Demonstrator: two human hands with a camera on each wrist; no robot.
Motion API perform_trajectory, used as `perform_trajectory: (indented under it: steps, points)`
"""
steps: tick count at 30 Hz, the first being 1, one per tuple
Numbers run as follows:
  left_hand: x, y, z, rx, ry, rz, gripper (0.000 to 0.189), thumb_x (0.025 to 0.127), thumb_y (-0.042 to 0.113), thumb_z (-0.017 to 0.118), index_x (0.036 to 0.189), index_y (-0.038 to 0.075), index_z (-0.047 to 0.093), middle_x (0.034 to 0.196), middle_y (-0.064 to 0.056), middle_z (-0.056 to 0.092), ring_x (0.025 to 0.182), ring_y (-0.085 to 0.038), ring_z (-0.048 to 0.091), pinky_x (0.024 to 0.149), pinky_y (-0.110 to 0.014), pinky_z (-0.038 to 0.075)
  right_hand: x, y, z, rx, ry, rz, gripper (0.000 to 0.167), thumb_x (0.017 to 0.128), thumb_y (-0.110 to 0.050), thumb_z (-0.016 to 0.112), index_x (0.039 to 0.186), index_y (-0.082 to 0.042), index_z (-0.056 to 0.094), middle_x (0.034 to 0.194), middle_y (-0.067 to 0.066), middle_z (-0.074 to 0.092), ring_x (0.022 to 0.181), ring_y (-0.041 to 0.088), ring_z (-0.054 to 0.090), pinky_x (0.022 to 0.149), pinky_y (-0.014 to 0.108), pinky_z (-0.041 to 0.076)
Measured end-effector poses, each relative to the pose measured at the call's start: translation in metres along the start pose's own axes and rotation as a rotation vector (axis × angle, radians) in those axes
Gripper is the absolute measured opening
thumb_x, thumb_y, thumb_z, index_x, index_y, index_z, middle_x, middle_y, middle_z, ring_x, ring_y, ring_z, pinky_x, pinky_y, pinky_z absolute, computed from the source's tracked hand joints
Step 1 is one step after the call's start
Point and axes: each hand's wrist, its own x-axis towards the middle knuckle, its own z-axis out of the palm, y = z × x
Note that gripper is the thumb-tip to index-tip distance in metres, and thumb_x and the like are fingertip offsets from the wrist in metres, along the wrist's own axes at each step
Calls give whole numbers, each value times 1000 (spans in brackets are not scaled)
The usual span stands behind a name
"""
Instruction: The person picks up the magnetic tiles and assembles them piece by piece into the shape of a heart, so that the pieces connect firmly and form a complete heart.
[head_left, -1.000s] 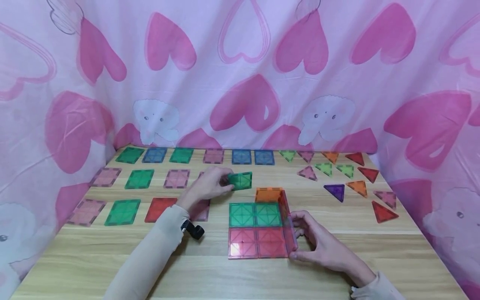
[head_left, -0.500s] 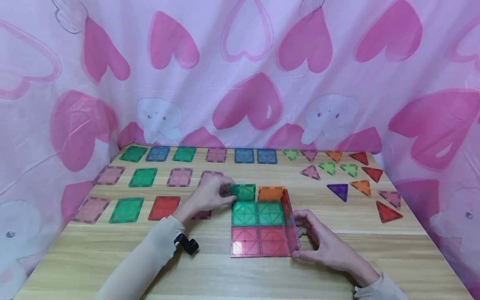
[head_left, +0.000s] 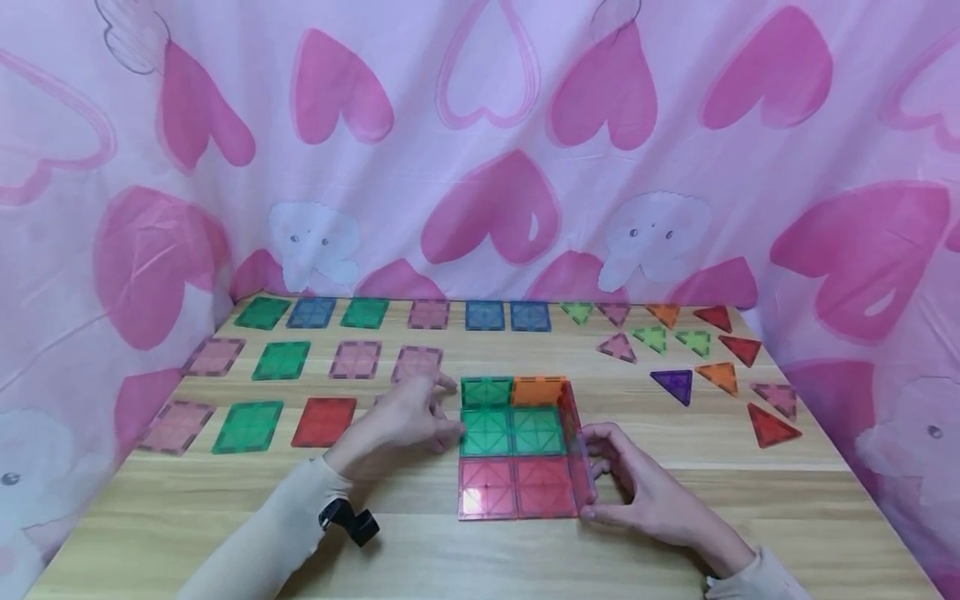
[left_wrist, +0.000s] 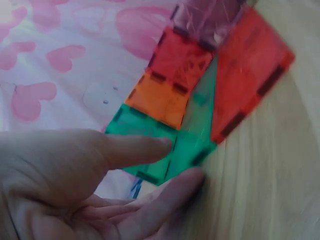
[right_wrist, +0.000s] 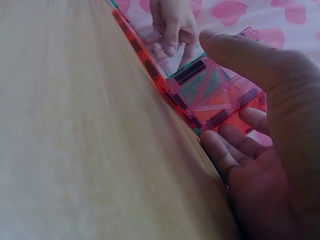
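Note:
Flat on the wooden table lie two green floor tiles (head_left: pixel 538 432) and two red floor tiles (head_left: pixel 545 490), joined as a square of magnetic tiles. Along the far edge stand an upright green tile (head_left: pixel 486 392) and an orange tile (head_left: pixel 542 391). A red tile (left_wrist: pixel 181 59) and a pink tile (right_wrist: pixel 207 92) form the right wall. My left hand (head_left: pixel 405 417) hovers beside the left edge, fingers loosely spread with nothing held; thumb and fingers are near the green tiles. My right hand (head_left: pixel 648 496) rests its relaxed fingers against the pink tile's outer side, thumb by its near end.
Square tiles lie in rows at left and back, among them a red square tile (head_left: pixel 324 422) and a blue tile (head_left: pixel 484 316). Several triangle tiles, including a purple triangle (head_left: pixel 673 385), lie at right. A patterned pink curtain (head_left: pixel 480 208) bounds the table's back and sides.
The left hand has brought the green tile down to the right, stood it upright beside the orange one, let go and drawn back left and nearer. The right hand stays at the pink wall.

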Motion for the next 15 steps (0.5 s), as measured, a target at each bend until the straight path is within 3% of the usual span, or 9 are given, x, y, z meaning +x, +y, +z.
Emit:
perform_trajectory:
  steps: [2, 4, 7, 10, 15]
  points:
    - [-2, 1, 2, -66, -50, -37, 79, 96, 17, 90, 161, 1, 49, 80, 0, 80, 75, -18, 80, 98, -46, 64, 0, 0, 0, -7, 13, 3, 81, 93, -6, 90, 158, -9, 41, 150, 21, 56, 126, 27, 66, 107, 26, 56]
    - [0, 3, 3, -85, -46, -30, 86, 95, 17, 91, 165, 1, 44, 85, 2, 80, 81, -16, 80, 100, -44, 63, 0, 0, -1, -20, 36, 4, 81, 94, -7, 90, 159, -10, 41, 151, 20, 56, 128, 25, 65, 107, 26, 56]
    - [4, 3, 6, -93, -23, -1, 93, 92, 15, 93, 168, 0, 40, 94, 1, 81, 89, -14, 79, 91, -38, 65, 0, 2, -3, -46, 86, -10, 82, 94, -8, 90, 160, -9, 42, 153, 19, 56, 130, 24, 64, 107, 25, 55]
    - [9, 3, 10, -143, -38, 40, 99, 92, 9, 92, 171, -3, 33, 111, -7, 81, 101, -18, 79, 93, -35, 65, 0, 5, -5, -60, 135, -27, 81, 95, -6, 89, 161, -7, 42, 152, 21, 57, 127, 25, 66, 106, 23, 56]
    - [11, 2, 18, -251, -85, 106, 102, 93, 1, 88, 173, -4, 24, 146, -21, 68, 129, -32, 72, 109, -40, 60, 2, 8, -11, -70, 207, -38, 79, 99, -2, 83, 165, -5, 40, 152, 26, 57, 128, 24, 66, 105, 21, 56]
